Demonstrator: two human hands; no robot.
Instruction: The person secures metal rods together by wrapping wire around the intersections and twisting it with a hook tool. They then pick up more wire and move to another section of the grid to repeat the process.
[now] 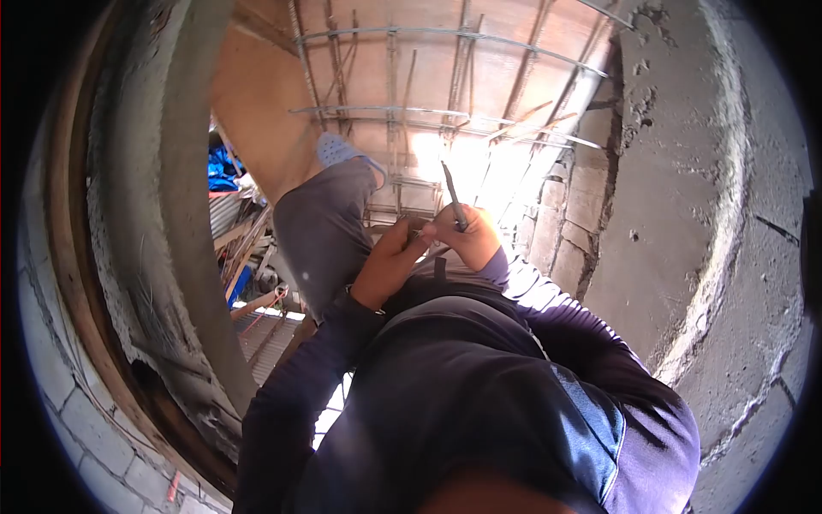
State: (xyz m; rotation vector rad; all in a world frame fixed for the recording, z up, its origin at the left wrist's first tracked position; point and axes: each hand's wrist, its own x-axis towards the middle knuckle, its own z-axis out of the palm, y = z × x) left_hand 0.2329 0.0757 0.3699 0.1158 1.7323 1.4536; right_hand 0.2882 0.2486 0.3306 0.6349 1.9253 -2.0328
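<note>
My right hand (473,240) is closed around a slender dark tool (451,187). Its thin tip points up and away from me; I cannot make out its exact kind. Just beside it, my left hand (390,265) is closed in a pinch, its fingertips meeting those of my right hand. Whatever small thing lies between the left fingers is hidden. Both hands are close to my waist, above my lap. Past them, a grid of steel rebar (392,73) stands in bright glare.
My bent leg (321,231) ends in a blue perforated clog (336,151) near the rebar. Rough concrete (676,171) rises on the right, another concrete face (193,171) on the left. A plywood panel (257,103) backs the bars. Below left lie scrap wood (248,244) and a blue tarp (223,170).
</note>
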